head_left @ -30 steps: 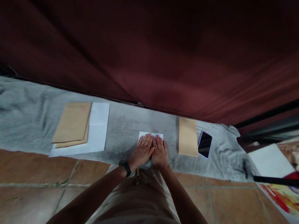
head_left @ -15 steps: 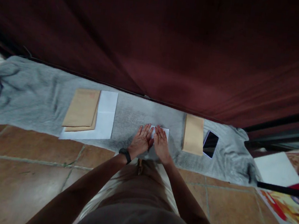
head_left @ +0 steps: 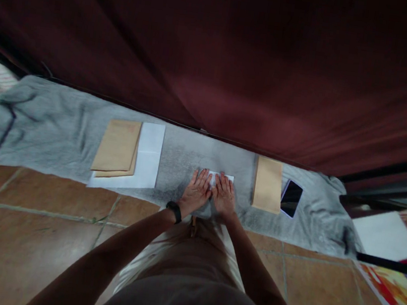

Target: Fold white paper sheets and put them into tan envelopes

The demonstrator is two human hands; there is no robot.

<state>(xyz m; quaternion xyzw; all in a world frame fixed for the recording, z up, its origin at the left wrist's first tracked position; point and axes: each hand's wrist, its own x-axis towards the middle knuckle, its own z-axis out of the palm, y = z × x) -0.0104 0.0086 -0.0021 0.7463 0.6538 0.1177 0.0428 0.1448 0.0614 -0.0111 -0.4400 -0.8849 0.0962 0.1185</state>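
A small white piece of paper [head_left: 212, 177] lies on the grey cloth [head_left: 177, 164] in front of me, mostly hidden under my hands. My left hand [head_left: 197, 191] rests flat over its left part, fingers stretched out and pointing away from me; a dark band circles that wrist. Right beside it, my right hand [head_left: 224, 196] lies flat over the paper's right part with its fingers spread. The thumbs nearly meet between the hands. Neither hand grips anything.
Left of my hands, folded brown paper pieces [head_left: 117, 146] overlap a white sheet [head_left: 150, 153]. To the right lie a brown envelope-like packet [head_left: 268, 185] and a phone [head_left: 291, 199]. Dark red fabric [head_left: 236, 77] rises behind the cloth. At far right are a white sheet [head_left: 387, 234] and a colourful printed sheet [head_left: 395, 293].
My right hand has slid a little to the right across the paper, its fingers now more spread. The left hand stays flat in about the same place. The view has shifted slightly.
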